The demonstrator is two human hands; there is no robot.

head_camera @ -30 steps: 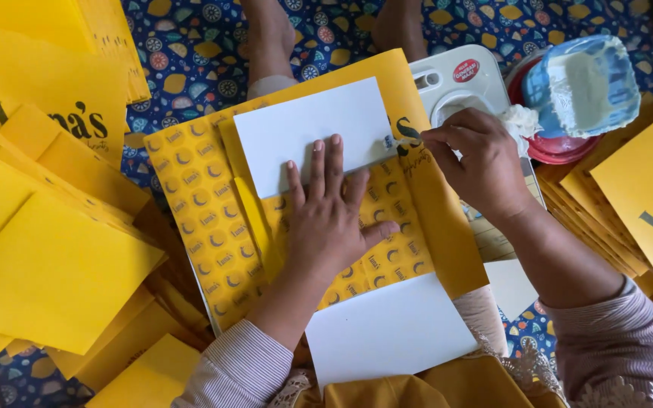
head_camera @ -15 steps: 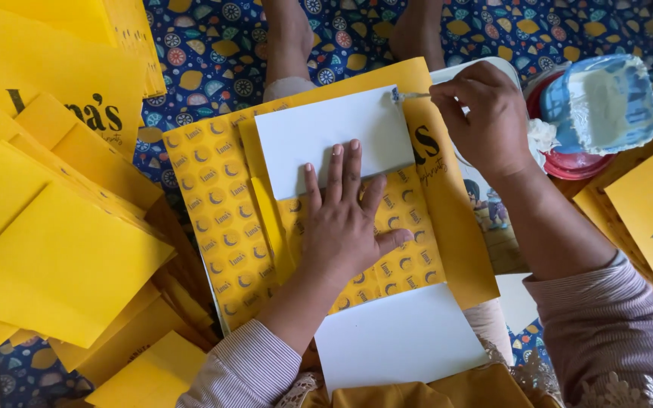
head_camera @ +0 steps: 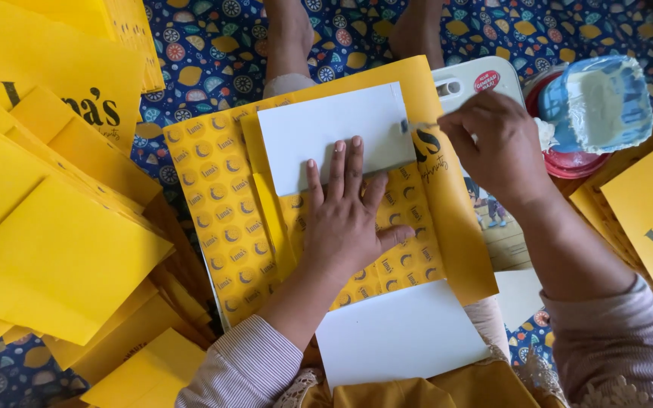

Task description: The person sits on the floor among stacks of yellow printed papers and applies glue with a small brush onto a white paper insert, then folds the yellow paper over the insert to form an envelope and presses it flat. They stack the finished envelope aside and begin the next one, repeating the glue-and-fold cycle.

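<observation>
- Under my hands lies the big yellow sheet (head_camera: 213, 227), opened flat over my lap, its inner face printed with small round marks. I judge it light and thin, easy to crease, so it is better to hold it down with a flat palm than to lift it by one corner.
- Far to the left of my left hand are the stacks of yellow folded pieces (head_camera: 47, 249), many layers leaning on each other. They lie on a blue patterned cloth (head_camera: 213, 53).
- A white card (head_camera: 326, 128) lies on the sheet, just beyond the fingertips of my left hand. It looks stiffer than the sheet, but light, and it may slide if nothing presses it.
- A second white card (head_camera: 398, 332) lies near my left wrist, on the close edge of the sheet.
- My left hand (head_camera: 345, 219) is spread flat, palm down on the sheet, the fingertips touching the lower edge of the upper card.
- My right hand (head_camera: 493, 147) is closed in a pinch around a thin brush (head_camera: 417, 126), whose tip meets the right edge of the upper card.
- Right of my right hand stands a blue tub of white paste (head_camera: 598, 102) on a red lid. I think it is wet and sticky.
</observation>
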